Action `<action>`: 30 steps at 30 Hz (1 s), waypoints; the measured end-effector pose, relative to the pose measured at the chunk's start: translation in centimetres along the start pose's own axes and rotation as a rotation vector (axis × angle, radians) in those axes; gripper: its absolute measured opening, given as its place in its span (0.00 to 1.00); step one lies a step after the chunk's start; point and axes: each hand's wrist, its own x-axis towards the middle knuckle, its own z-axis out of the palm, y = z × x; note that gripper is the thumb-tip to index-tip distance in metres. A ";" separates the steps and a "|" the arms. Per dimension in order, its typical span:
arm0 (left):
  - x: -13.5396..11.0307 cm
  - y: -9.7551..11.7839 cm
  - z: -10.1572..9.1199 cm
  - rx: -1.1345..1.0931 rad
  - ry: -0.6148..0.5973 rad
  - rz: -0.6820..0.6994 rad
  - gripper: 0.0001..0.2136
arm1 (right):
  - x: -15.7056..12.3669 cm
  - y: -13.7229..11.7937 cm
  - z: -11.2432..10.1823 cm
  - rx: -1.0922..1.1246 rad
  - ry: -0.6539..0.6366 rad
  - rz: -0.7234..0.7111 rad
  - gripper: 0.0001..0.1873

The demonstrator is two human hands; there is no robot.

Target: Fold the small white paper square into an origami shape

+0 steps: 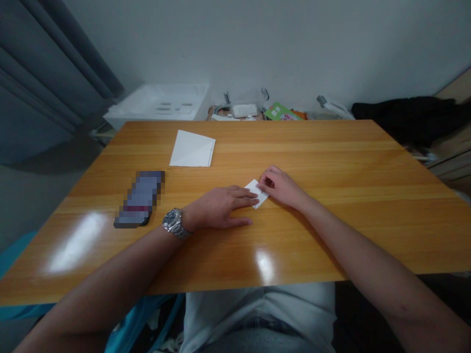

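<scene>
White slip (252, 186) lies on the bench (331, 166) in the head view, under the outstretched, open fingers of the left hand (224, 206); the right hand's (281, 186) curled fingers seem to pinch its edge, partly covering it. Pixelation masks the phone (142, 196); print on the green booklet (280, 112) is illegible.

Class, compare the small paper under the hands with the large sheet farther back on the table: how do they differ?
Size: the small paper is much smaller than the large sheet.
Contact: the left hand and right hand touch the small paper; neither touches the large sheet.
Edge: the large sheet shows a row of holes; the small paper shows none.
Shared: both are white and on the table.
</scene>
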 end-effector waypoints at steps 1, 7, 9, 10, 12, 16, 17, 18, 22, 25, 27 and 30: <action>0.0 0.0 0.0 0.005 -0.003 -0.001 0.25 | 0.0 0.0 0.0 0.001 0.001 0.000 0.07; 0.0 0.1 -0.1 0.027 -0.015 0.002 0.25 | 0.1 0.0 0.1 -0.006 -0.003 0.007 0.06; 0.0 0.1 0.0 0.029 -0.015 0.003 0.25 | 0.1 0.0 0.1 -0.013 -0.003 0.003 0.06; 0.0 0.0 0.0 0.030 -0.013 0.003 0.25 | 0.1 -0.1 0.1 -0.015 -0.002 0.000 0.07; 0.0 0.0 0.0 0.029 -0.009 0.002 0.24 | 0.1 -0.1 0.1 -0.017 0.002 -0.003 0.06; 0.0 0.1 -0.1 0.029 -0.015 -0.002 0.24 | 0.1 -0.2 0.1 -0.022 0.000 0.005 0.06; 0.1 0.1 -0.1 0.028 -0.016 -0.001 0.24 | 0.1 -0.2 0.1 -0.025 -0.002 0.006 0.06; 0.1 0.2 -0.1 0.026 -0.016 -0.001 0.24 | 0.1 -0.2 0.1 -0.027 -0.004 0.007 0.06; 0.1 0.1 -0.2 0.016 -0.011 0.010 0.22 | 0.1 -0.3 0.0 -0.022 -0.013 0.002 0.06; 0.1 0.0 -0.4 0.012 -0.020 0.029 0.21 | 0.2 -0.2 0.0 -0.018 -0.023 0.007 0.07; 0.1 -0.2 -0.5 0.006 -0.032 0.045 0.20 | 0.2 -0.2 0.0 -0.015 -0.025 0.013 0.08; 0.0 -0.4 -0.6 -0.005 -0.040 0.063 0.19 | 0.2 -0.1 0.1 -0.015 -0.024 0.017 0.07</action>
